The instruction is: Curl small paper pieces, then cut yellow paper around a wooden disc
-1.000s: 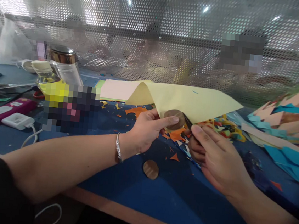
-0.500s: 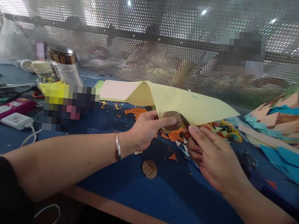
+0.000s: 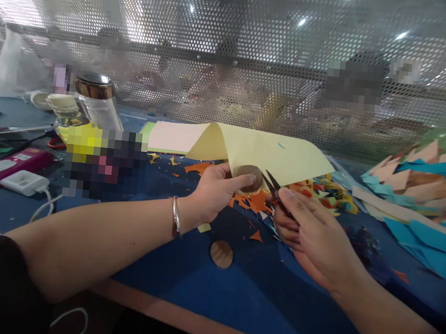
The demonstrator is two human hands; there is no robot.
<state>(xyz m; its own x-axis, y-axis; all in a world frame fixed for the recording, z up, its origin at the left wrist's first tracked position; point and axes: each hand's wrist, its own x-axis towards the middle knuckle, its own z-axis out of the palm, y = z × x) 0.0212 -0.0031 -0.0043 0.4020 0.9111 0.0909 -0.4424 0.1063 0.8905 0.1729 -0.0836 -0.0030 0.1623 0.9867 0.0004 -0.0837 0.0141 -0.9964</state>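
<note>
My left hand (image 3: 217,190) pinches a brown oval piece (image 3: 248,177), apparently cardboard, flat against the near edge of a pale yellow sheet of paper (image 3: 280,154). The sheet curls upward at its left side. In my right hand (image 3: 308,224) is a small pair of dark scissors (image 3: 272,181), their blades spread at the sheet's edge just right of the oval. The handles are mostly hidden by my fingers. Below my hands, a second brown oval piece (image 3: 221,254) lies on the blue tabletop (image 3: 178,284).
Orange paper scraps (image 3: 253,201) and other offcuts lie under the sheet. At right stand folded blue and peach papers (image 3: 429,210). A clear bottle (image 3: 100,103), a magenta device (image 3: 16,164) and a white charger (image 3: 26,181) sit left. A perforated metal screen (image 3: 203,48) closes the back.
The scissor blades have spread and drawn back slightly from the oval. The yellow sheet and both hands have shifted a little left in view.
</note>
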